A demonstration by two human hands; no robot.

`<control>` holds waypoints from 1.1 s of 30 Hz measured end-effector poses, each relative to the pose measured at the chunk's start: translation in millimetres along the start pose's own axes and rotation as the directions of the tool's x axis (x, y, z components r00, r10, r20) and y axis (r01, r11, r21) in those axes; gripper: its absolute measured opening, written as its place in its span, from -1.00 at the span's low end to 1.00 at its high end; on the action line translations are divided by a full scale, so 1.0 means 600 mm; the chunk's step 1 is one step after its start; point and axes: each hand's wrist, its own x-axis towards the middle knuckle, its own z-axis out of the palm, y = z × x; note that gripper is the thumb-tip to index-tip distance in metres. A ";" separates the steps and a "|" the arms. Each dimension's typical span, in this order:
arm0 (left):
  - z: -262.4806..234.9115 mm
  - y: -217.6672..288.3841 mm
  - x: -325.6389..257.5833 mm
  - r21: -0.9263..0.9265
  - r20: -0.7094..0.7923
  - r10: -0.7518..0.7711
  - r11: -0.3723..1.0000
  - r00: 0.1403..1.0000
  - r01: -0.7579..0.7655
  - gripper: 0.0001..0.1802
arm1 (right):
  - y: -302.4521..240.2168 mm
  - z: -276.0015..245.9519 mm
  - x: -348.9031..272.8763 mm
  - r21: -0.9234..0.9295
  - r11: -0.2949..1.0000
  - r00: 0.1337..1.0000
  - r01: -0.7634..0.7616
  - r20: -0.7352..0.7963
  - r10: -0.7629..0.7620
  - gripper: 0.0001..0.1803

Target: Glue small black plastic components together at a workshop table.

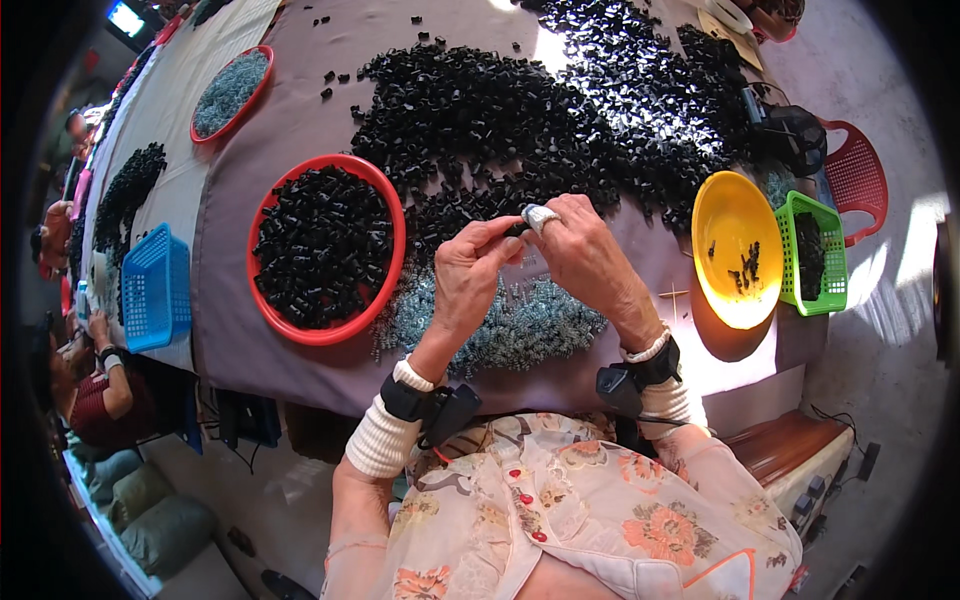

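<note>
My left hand (470, 272) and my right hand (583, 258) meet over the near part of the table. Between their fingertips is a small black plastic piece (516, 229), mostly hidden by the fingers. White wrapping (540, 216) covers a finger of the right hand. Just beneath both hands lies a heap of small clear bluish pieces (530, 335). Beyond them spreads a large pile of small black plastic pieces (480, 115). A red basin (398, 250) full of similar black pieces stands left of my left hand.
At the right, a yellow basin (712, 230) holds a few black bits, beside a green basket (838, 270). A blue basket (170, 290) and a second red basin (196, 135) of clear pieces stand left. Another person (100, 395) sits at the far left. A red chair (862, 185) stands right.
</note>
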 end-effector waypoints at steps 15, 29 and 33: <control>-0.002 -0.008 -0.001 0.207 -0.002 0.109 0.973 0.994 -0.106 -0.75 | 0.008 0.009 -0.015 0.007 0.999 0.997 0.043 0.067 -0.044 -0.93; -0.013 0.011 0.007 0.098 -0.024 -0.052 0.994 0.998 0.054 -0.76 | 0.016 0.008 0.001 0.100 0.995 0.993 0.027 0.110 -0.038 -0.88; -0.010 0.021 0.011 -0.054 -0.001 -0.167 0.984 0.986 0.167 -0.71 | 0.013 -0.007 0.010 0.051 0.998 0.999 0.046 0.007 -0.046 -0.70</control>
